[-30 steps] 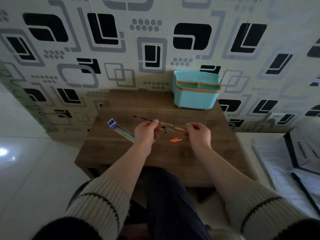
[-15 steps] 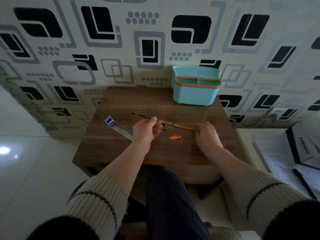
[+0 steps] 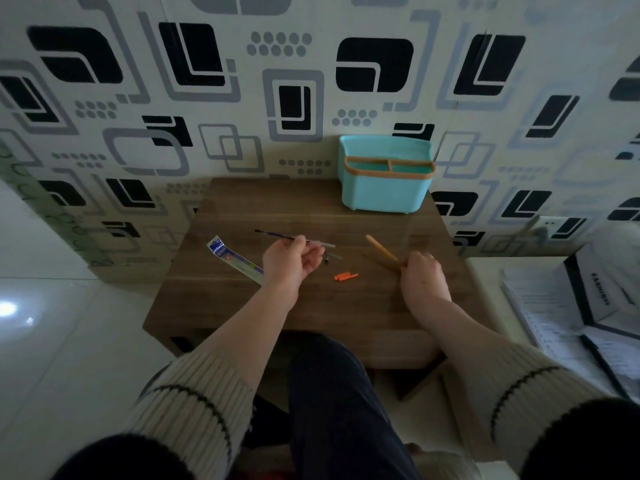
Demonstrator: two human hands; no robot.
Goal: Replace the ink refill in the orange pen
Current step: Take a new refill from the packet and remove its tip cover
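Note:
My left hand (image 3: 289, 263) is closed on a thin ink refill (image 3: 277, 235), dark at its far-left end and clear toward the right, held just above the wooden table (image 3: 242, 299). My right hand (image 3: 422, 277) grips the near end of the orange pen barrel (image 3: 379, 251), which slants up and to the left, apart from the refill. A small orange pen piece (image 3: 345, 277) lies on the table between my hands. A small dark part (image 3: 327, 260) lies beside my left fingers.
A refill packet (image 3: 235, 260) with a blue end lies left of my left hand. A teal organiser (image 3: 384, 192) with an orange rim stands at the table's back right, against the patterned wall. Papers and a box (image 3: 588, 306) sit off the table at right.
My right hand has drawn the orange barrel to the right, away from the refill, and tilted it. My left hand has kept hold of the refill in about the same place.

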